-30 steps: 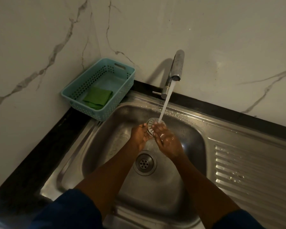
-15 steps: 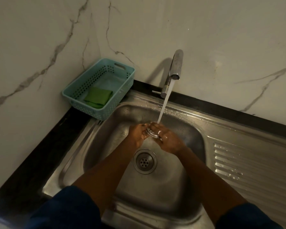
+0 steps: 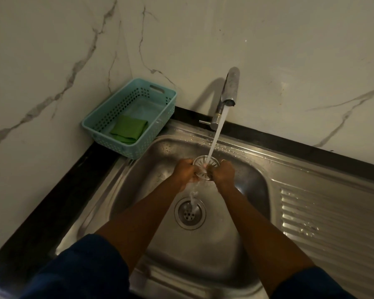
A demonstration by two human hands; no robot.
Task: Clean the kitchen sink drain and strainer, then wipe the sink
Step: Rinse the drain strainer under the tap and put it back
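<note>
A round metal strainer [image 3: 205,164] is held flat under the running tap [image 3: 228,98], over the far half of the steel sink [image 3: 160,152]. My left hand [image 3: 187,171] grips its left edge and my right hand [image 3: 222,173] grips its right edge. Water falls from the tap onto the strainer, passes through it and runs down into the open drain [image 3: 190,213] below my wrists.
A teal plastic basket [image 3: 160,91] sits in the corner at the back left of the sink, with a folded green cloth [image 3: 129,128] inside. The ribbed draining board [image 3: 333,223] lies to the right. Marble walls close off the back and left.
The strainer was tilted and partly covered by my fingers half a second ago; now it lies flat and face up between both hands, with my hands spread to its edges.
</note>
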